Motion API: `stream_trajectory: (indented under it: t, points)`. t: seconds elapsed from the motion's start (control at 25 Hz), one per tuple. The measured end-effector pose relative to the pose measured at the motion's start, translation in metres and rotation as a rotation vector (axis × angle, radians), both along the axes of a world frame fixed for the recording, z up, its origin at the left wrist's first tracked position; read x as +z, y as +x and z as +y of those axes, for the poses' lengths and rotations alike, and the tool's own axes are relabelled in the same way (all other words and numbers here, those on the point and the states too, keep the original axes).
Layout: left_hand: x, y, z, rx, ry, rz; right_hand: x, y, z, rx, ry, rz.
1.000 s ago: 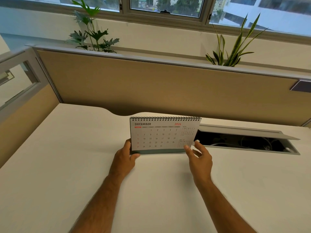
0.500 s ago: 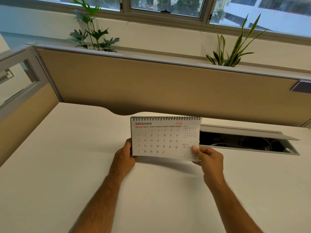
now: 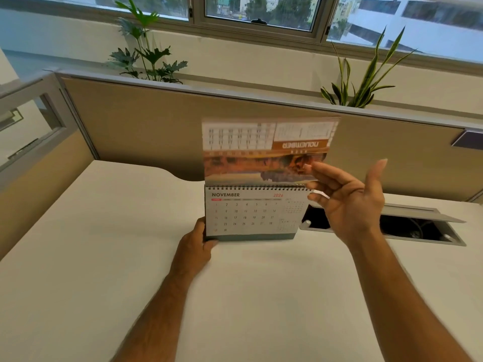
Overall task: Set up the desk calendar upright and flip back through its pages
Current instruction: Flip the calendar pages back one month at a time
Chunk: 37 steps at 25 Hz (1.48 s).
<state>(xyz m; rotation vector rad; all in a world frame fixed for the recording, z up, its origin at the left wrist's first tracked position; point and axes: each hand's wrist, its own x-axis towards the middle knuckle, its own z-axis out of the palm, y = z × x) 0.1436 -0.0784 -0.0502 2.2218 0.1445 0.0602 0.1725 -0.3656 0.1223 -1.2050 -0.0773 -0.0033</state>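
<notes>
The spiral-bound desk calendar (image 3: 248, 218) stands upright on the white desk (image 3: 104, 257), its front page reading NOVEMBER 2026. My left hand (image 3: 196, 244) grips its lower left corner. One page (image 3: 261, 150) is swung up above the spiral, blurred, its printed back with an orange picture facing me upside down. My right hand (image 3: 347, 202) hovers at the calendar's upper right, fingers spread, fingertips touching the raised page's right edge.
A beige partition (image 3: 156, 131) with a grey top rail backs the desk. An open cable tray (image 3: 418, 228) with a raised flap lies to the right of the calendar. Two potted plants (image 3: 146, 56) (image 3: 360, 82) stand behind the partition.
The December page was lifted by my right hand and swung up over the spiral; November now shows. My right hand rose from the lower right corner. My left hand has kept its grip.
</notes>
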Motion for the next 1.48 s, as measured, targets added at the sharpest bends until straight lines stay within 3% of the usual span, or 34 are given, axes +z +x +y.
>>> stream_trajectory:
  t: [0.24,0.36,0.52,0.8,0.96,1.48]
  points:
    - [-0.004,0.002,0.0,0.027,-0.026,0.014,-0.01,0.014,0.011,-0.078,-0.418,0.042]
    - [-0.006,-0.001,0.0,0.024,-0.018,-0.004,-0.021,0.011,0.008,-0.174,-0.38,0.032]
    - [-0.007,-0.009,0.002,0.026,0.013,-0.025,-0.049,-0.001,0.004,-0.483,-0.381,0.055]
    - [-0.026,-0.04,0.024,0.05,0.445,-0.02,-0.117,-0.023,0.012,-0.308,-0.698,0.273]
    - [-0.031,-0.048,0.034,0.059,0.701,0.077,-0.118,-0.027,0.018,-0.331,-0.692,0.263]
    - [-0.031,-0.045,0.034,0.049,0.727,0.14,-0.109,-0.032,0.019,-0.547,-0.619,0.25]
